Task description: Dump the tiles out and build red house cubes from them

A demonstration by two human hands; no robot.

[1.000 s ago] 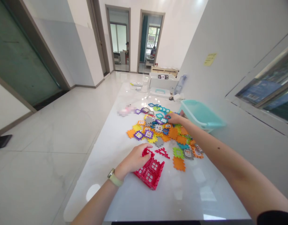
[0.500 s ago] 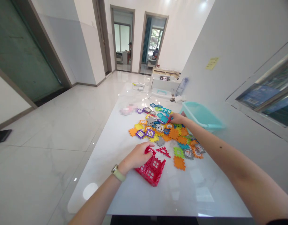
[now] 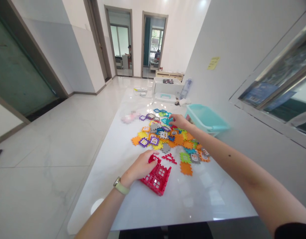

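Note:
My left hand (image 3: 143,165) is closed on the upper left edge of a red building-panel box (image 3: 158,181), thumb inside. The box is made of joined window panels with toothed edges and stands on the white table. Just beyond it lies a loose red triangular frame piece (image 3: 169,158). My right hand (image 3: 178,121) reaches over the far right part of a pile of colourful toothed panels (image 3: 165,134). Its fingers are bent and apart above teal pieces (image 3: 168,121), with a red piece below; I see nothing held in them.
A turquoise basin (image 3: 207,118) stands at the right by the wall. Behind the pile are a white box (image 3: 168,87) with a phone on top, a clear bottle (image 3: 187,88) and a lidded case (image 3: 165,96). A blurred pinkish thing (image 3: 130,117) lies near the left edge.
My right hand has lifted slightly off a red piece in the pile and shifted left, its fingers spreading. My left hand keeps its hold on the red box. The whole view has turned slightly right.

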